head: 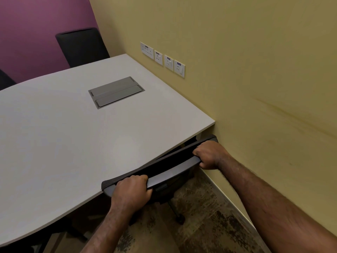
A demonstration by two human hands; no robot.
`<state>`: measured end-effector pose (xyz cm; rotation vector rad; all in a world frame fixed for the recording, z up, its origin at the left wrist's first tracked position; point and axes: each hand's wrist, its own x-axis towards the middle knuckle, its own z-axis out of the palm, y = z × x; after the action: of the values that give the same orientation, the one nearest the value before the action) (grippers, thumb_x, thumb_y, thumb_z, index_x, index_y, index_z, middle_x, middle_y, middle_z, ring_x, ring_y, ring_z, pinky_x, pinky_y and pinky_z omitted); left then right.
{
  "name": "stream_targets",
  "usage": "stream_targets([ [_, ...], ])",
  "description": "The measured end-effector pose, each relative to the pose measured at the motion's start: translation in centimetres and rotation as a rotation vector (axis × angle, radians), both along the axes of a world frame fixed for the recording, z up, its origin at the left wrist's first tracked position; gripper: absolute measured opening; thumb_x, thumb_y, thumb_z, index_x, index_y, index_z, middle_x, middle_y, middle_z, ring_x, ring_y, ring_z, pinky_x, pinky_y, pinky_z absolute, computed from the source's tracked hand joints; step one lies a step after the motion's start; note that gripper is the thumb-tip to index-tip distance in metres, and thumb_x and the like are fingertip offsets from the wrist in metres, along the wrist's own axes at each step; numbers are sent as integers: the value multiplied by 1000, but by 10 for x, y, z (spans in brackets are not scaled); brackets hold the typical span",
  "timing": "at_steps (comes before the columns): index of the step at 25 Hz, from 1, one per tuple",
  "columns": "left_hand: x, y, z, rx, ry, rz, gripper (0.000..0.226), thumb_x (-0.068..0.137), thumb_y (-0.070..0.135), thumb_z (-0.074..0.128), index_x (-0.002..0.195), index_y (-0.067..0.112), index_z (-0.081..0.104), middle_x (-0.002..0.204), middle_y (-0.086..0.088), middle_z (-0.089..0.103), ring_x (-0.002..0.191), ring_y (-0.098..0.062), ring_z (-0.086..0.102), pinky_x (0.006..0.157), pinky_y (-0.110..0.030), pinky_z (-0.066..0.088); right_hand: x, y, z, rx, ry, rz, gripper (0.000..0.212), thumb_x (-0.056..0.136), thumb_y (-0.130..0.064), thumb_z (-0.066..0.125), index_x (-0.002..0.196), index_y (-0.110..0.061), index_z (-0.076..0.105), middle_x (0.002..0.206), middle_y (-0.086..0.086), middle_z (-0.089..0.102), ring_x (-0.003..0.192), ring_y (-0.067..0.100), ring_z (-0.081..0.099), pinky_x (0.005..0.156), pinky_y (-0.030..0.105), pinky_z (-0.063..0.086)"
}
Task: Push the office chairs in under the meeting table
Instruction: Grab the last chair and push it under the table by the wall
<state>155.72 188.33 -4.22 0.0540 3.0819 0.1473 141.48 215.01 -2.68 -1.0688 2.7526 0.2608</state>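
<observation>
Both hands grip the top rail of a black office chair (169, 172) whose backrest sits right against the near edge of the pale grey worktop (63, 134), its seat hidden beneath the top. The left hand (132, 191) curls round the rail's left end, fingers over the front and knuckles up; the right hand (209, 155) clamps the right end, fingers wrapped over the top and thumb below, close to the yellow wall (255, 70) that runs along its outer side. Between the two hands the grey plastic bar of the backrest shows, with dark mesh just ahead of it. Below the hands one caster leg (177, 214) of the chair stands on a mottled brown carpet (209, 225). Ahead of the left hand, well out on the worktop, a grey cable hatch (116, 92) with two flaps lies flush and closed. Beyond the right hand, higher on the wall, a row of four white wall sockets (163, 59) is mounted. At the far side of the worktop a second black chair (82, 46) stands with its back to a purple wall (36, 33), and the edge of another dark chair back (5, 80) shows far off to the left of the left hand
</observation>
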Motion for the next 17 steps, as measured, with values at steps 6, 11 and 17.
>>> stream_targets([
  [6, -20, 1, -2, 33, -3, -3, 15, 73, 42, 48, 67, 31, 41, 57, 12, 41, 53, -9, 39, 52, -30, 31, -22, 1, -10, -19, 51, -30, 10, 61, -24, 59, 67, -22, 51, 68, -3, 56, 68, 22, 55, 56, 31, 39],
  [11, -36, 12, -4, 70, -4, -21, 13, 76, 42, 49, 73, 32, 43, 62, 12, 42, 57, -9, 41, 55, -30, 33, -42, 8, -8, -32, 44, -45, 8, 60, -21, 58, 65, -21, 51, 68, 0, 57, 70, 24, 54, 64, 34, 43],
  [17, -47, 22, -3, 97, -3, -27, 16, 81, 45, 49, 82, 29, 50, 71, 11, 51, 63, -10, 48, 58, -30, 40, -58, 11, -6, -34, 31, -56, 8, 60, -17, 57, 67, -19, 54, 69, 0, 55, 72, 23, 53, 70, 34, 41],
])
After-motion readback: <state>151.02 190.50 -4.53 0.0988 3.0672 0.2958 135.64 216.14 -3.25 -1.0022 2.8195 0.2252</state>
